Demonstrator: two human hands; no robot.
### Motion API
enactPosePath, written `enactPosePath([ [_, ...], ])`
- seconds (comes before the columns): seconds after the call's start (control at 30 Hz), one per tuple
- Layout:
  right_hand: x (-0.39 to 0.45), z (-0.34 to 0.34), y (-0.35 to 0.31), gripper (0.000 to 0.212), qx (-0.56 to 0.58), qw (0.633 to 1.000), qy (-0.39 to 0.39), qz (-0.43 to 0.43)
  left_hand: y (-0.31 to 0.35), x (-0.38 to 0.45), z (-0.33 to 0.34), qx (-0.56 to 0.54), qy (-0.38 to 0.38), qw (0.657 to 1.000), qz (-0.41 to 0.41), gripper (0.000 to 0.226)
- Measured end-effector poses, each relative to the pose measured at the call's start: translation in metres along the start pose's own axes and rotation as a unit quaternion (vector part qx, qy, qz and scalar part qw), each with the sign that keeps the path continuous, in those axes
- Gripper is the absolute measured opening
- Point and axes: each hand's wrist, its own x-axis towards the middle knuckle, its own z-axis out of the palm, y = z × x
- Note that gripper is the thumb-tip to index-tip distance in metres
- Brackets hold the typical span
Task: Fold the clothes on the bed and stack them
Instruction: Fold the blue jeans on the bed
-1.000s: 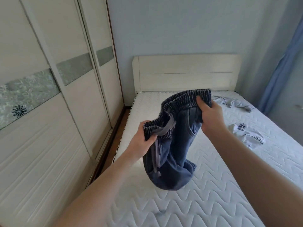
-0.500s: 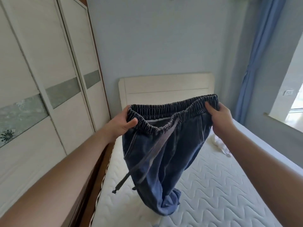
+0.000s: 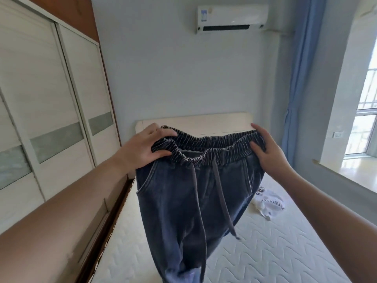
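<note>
Wardrobe (image 3: 51, 111), white sliding doors with grey glass bands, fills the 9 to 11 o'clock side. Bed (image 3: 275, 252) with a bare quilted zigzag mattress spreads across 4 to 6 o'clock; its cream headboard (image 3: 204, 122) sits just above centre against the pale wall. Blue curtain (image 3: 299, 78) hangs at 2 o'clock, window (image 3: 367, 115) at 3 o'clock with a bright sill below it. Air conditioner (image 3: 232, 17) is mounted high on the wall at 12 o'clock.

Dark blue pants (image 3: 183, 201), denim-look with an elastic waistband, are held up in the air at frame centre, above the mattress, waistband spread level and legs hanging down to 6 o'clock, where they run out of view. Two grey drawstrings (image 3: 221, 193) dangle from the waistband front.

Left hand (image 3: 142, 149) grips the waistband's left end at about 9 o'clock from centre, fingers curled over the top edge, thumb under; closed grip on the fabric. Right hand (image 3: 267, 152) grips the right end at about 3 o'clock from centre, thumb in front, fingers behind; also a closed grip on the fabric.

White garment (image 3: 269, 203) with dark lettering lies crumpled on the mattress at 4 o'clock, just beside the hanging pants and partly behind them.
</note>
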Motion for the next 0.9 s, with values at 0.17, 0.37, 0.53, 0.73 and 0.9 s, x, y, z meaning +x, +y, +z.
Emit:
enactPosePath([
  [0.17, 0.023, -0.041, 0.030, 0.029, -0.095, 0.994, -0.045, -0.027, 0.014, 0.033, 0.012, 0.030, -0.019, 0.999, -0.030, 0.042],
  [0.37, 0.042, -0.076, 0.046, 0.045, -0.255, 0.945, -0.182, -0.088, 0.017, 0.047, 0.016, 0.026, -0.066, 0.994, -0.081, 0.044],
  [0.53, 0.049, -0.087, 0.056, 0.032, -0.231, 0.953, -0.181, -0.077, 0.014, 0.059, 0.005, 0.064, -0.154, 0.986, -0.026, 0.044],
  [0.73, 0.056, -0.095, 0.043, 0.022, -0.035, 0.992, -0.116, -0.031, 0.007, 0.074, -0.016, -0.030, -0.138, 0.988, -0.058, 0.035],
  [0.9, 0.070, -0.085, 0.011, 0.017, 0.200, 0.979, 0.016, 0.030, 0.011, 0.075, -0.030, -0.289, 0.000, 0.932, -0.217, 0.020],
])
